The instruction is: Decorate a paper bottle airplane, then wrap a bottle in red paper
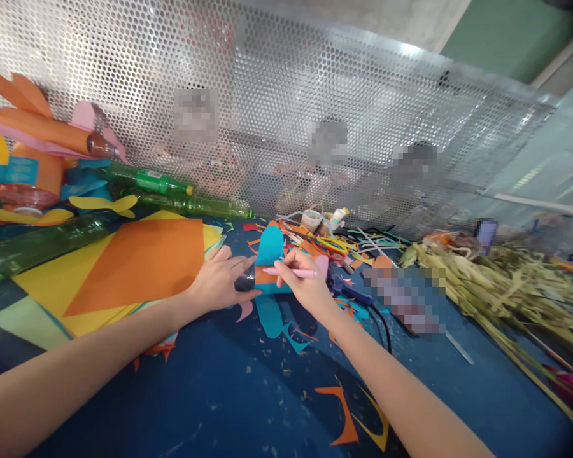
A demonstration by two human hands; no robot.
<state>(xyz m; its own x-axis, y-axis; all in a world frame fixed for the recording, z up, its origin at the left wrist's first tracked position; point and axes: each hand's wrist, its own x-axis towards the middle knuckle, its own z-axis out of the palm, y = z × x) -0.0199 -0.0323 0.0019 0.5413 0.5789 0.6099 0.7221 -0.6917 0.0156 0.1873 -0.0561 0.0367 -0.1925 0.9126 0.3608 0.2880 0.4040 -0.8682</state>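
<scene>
1. Paper-wrapped bottle (279, 289): it lies on its side on the blue table (195, 394), just right of the paper stack (138, 267). Blue paper covers part of it, with an orange patch (266, 278) near its bare, see-through end. One rounded blue flap (270, 245) stands up on its far side; another (269, 316) spreads on the near side.
2. Left hand (219, 278): between the stack and the wrapped part, its fingers and thumb grasping the bare end.
3. Right hand (303, 278): farther right of the stack, pinching a pink pen (293, 273) whose tip points over the orange patch. Whether the tip touches is too small to tell.
4. Paper stack: an orange sheet lies uppermost, over yellow and pale green ones.
5. Beyond the stack: green bottles (210, 205) on their sides, then a perforated metal panel (277, 89), with people (315, 178) seen through it, heads blurred.
6. Left of and beyond the stack: an orange paper-covered bottle (48, 130) with rounded flaps.
7. Well right of the stack: colored scraps (329, 245), a dark blue tool (353, 293) with a black cable, and dry leaves (496, 283).
</scene>
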